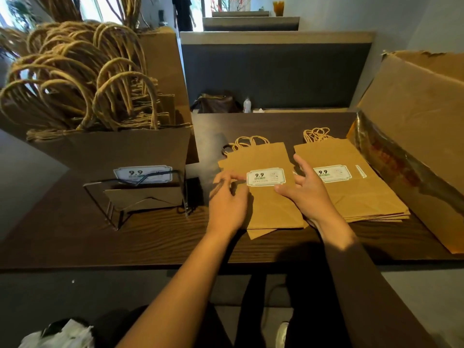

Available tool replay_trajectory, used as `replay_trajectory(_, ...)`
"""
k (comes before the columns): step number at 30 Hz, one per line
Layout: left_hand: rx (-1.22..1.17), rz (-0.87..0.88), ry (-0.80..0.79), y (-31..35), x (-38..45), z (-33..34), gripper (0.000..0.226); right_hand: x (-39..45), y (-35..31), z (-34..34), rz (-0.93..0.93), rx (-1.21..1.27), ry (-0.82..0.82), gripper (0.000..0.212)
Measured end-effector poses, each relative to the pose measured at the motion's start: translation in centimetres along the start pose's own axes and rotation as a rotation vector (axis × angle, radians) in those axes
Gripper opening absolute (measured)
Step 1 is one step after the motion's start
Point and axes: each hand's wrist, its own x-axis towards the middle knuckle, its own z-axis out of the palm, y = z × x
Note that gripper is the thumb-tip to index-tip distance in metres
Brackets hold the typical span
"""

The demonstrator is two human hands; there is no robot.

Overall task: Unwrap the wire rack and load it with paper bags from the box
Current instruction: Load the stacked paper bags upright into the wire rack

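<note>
Wire rack (150, 194) at 9 o'clock, unwrapped and packed with upright bags (105, 101). Two flat stacks left on table: near stack (263, 204) under both hands, far stack (351, 187) at 2 o'clock, box (414, 126) beyond. Left hand (227, 199) rests on near stack, fingers loosely curled, grip unclear; right hand (307, 190) spread open, holding nothing.

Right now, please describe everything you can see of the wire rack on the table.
The wire rack is a thin frame of dark metal wire that stands upright on the left part of the dark wooden table. Its front is an open rectangle of wire with sloped side supports. It is packed with brown paper bags standing upright, twisted rope handles up; the front bag shows a white label printed 9.9. No wrapping shows on it. Neither hand touches it; the left hand is just to its right.
</note>
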Motion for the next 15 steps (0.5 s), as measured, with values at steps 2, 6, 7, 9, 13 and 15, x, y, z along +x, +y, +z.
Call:
replay_trajectory(2,-0.088,-0.046,0.113,0.1,-0.1,-0.3,0.028,-0.1,0.0,0.2,-0.045,0.076,0.036,0.095)
replay_trajectory(6,-0.169,-0.123,0.053,0.2,0.0,-0.4,0.059,-0.6,0.1,0.3,-0.219,0.203,0.078,0.083)
replay_trajectory(7,-0.188,-0.111,0.011,0.1,-0.1,-0.4,0.056,-0.9,-0.1,0.2,-0.255,0.247,0.088,0.077)
replay_trajectory(9,-0.178,-0.049,-0.052,0.1,-0.4,-0.3,0.033,-1.4,-0.3,0.0,-0.283,0.331,0.111,0.061)
replay_trajectory(13,-0.190,0.117,0.017,0.1,-0.8,-0.3,0.017,-1.6,-0.1,0.3,-0.202,0.259,0.101,0.033)
replay_trajectory(15,-0.230,0.142,0.048,0.1,-0.9,-0.5,0.026,-1.9,0.0,0.9,-0.214,0.036,0.042,0.036)
